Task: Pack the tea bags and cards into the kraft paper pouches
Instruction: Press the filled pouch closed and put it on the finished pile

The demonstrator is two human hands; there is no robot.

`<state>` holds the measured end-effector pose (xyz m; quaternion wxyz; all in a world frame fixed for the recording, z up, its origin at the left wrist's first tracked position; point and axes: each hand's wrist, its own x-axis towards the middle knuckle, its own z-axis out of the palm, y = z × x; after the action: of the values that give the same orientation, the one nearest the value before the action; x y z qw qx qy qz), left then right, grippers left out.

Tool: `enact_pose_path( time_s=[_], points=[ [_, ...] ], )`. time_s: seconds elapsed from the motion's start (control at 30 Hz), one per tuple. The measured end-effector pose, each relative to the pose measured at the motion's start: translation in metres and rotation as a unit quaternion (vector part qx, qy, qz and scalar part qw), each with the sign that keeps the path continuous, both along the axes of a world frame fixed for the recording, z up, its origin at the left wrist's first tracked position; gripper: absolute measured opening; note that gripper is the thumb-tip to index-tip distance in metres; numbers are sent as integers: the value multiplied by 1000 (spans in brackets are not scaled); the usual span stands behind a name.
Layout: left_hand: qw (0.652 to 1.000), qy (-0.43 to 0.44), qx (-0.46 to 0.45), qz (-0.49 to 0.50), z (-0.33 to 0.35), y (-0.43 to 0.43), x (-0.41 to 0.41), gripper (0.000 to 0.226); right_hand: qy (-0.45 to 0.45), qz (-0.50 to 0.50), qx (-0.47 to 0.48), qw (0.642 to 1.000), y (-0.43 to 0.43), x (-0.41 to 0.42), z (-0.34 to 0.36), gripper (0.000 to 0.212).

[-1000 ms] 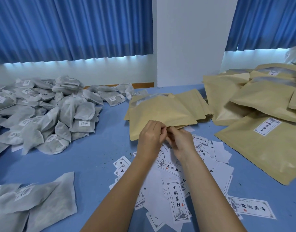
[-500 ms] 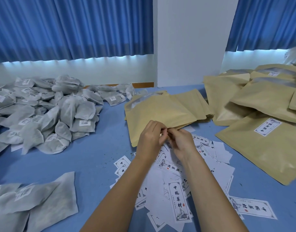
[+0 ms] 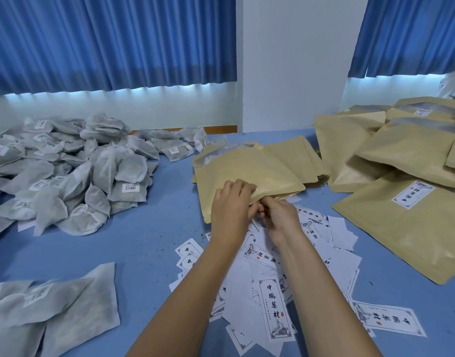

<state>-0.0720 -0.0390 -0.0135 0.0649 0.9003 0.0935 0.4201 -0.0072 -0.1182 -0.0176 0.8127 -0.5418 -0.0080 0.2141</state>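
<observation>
Both the left hand [image 3: 231, 204] and the right hand [image 3: 280, 215] pinch, with curled fingers, the near edge of the top kraft paper pouch [image 3: 247, 171], mid-table between the tea bags [image 3: 74, 176] and scattered cards [image 3: 275, 307].

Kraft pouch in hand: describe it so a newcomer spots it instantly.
On the blue table, find the central stack of flat kraft pouches behind the scattered cards. It is the top pouch: only this one has the left hand and right hand gripping its near edge.

Tan pouches [image 3: 249, 171]; blue table [image 3: 133, 240]; white cards [image 3: 275, 310]
</observation>
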Motion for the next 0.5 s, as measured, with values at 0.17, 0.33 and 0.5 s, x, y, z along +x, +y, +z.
enact_pose_path(
  time_s=[0.17, 0.33, 0.5],
  points=[
    [997, 75, -9, 33, 1, 10, 1, 24, -60, 23, -74, 995, -4, 5, -3, 21],
    [993, 64, 57, 79, 5, 5, 3, 33, -85, 60, -91, 990, -1, 0, 1, 38],
    [983, 94, 70, 138, 6, 8, 8, 29, -89, 57, -95, 990, 0, -10, 4, 30]
  ],
)
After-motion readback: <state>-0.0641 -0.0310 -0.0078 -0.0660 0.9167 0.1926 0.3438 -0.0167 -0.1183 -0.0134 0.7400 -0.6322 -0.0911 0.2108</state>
